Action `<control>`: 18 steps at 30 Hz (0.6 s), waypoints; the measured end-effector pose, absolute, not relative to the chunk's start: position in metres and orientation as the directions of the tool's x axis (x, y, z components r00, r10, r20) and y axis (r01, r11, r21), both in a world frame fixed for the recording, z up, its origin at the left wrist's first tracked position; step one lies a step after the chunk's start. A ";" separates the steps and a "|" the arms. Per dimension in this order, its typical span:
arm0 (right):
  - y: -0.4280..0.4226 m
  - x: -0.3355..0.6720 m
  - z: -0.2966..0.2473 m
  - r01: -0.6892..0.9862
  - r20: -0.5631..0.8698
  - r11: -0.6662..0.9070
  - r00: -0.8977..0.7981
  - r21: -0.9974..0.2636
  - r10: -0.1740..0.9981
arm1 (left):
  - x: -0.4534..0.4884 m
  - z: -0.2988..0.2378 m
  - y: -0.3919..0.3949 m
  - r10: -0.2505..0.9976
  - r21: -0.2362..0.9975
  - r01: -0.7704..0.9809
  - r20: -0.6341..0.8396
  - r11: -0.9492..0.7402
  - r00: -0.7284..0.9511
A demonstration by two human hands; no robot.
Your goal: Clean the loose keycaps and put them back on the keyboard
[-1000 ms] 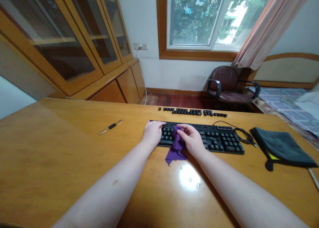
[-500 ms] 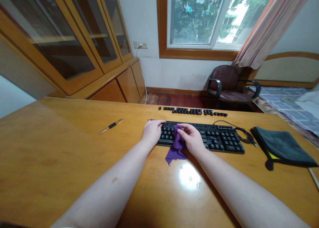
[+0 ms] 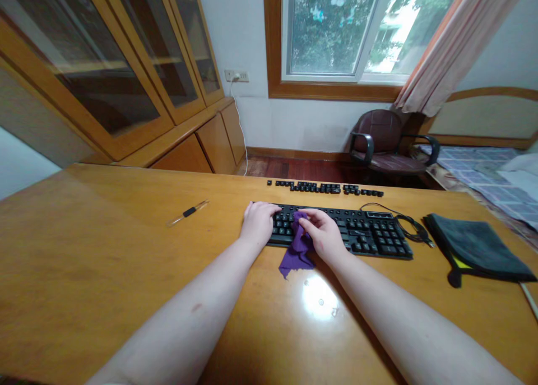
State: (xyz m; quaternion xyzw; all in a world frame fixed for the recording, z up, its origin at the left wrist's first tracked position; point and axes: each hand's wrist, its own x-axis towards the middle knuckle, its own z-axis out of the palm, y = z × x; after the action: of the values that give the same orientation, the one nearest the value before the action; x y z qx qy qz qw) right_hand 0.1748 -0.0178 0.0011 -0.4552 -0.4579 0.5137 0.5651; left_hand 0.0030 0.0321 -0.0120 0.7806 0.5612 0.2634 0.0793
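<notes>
In the head view, a black keyboard lies flat on the wooden tabletop, its long axis running from nine o'clock to just past three, the right end dipping slightly nearer the wearer. Its spacebar edge faces six o'clock and its number pad sits at the three o'clock end.

Of the two hands, the left hand lies palm down over the keyboard's nine o'clock end, fingers lightly bent and reaching toward two o'clock; its thumb is hidden, so I cannot tell whether it grips the edge. The right hand has thumb and fingers pinched together on a purple cloth above the keys. That cloth crosses the keyboard's near edge, its ragged tail pointing to seven o'clock on the wood.

Beyond the keyboard, at twelve o'clock, loose black keycaps stand in broken rows. The coiled cable sits just beside the far right corner, and a folded dark grey cloth lies farther out at three. Well apart at nine, a slim clear stick with a black sleeve points from eight to two o'clock. Farther off, a chair stands at one o'clock and a cabinet at ten.
</notes>
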 end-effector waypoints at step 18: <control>-0.017 0.175 -0.002 -0.136 0.074 0.081 0.055 -0.987 0.996 | 0.016 -0.001 0.006 0.911 0.232 0.922 0.351 -0.309 0.216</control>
State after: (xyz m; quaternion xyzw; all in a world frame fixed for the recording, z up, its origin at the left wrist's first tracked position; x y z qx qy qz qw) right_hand 0.1745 -0.0173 -0.0023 -0.4566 -0.4709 0.5009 0.5646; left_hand 0.0164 0.0062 -0.0010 0.7797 0.5878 0.2152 -0.0133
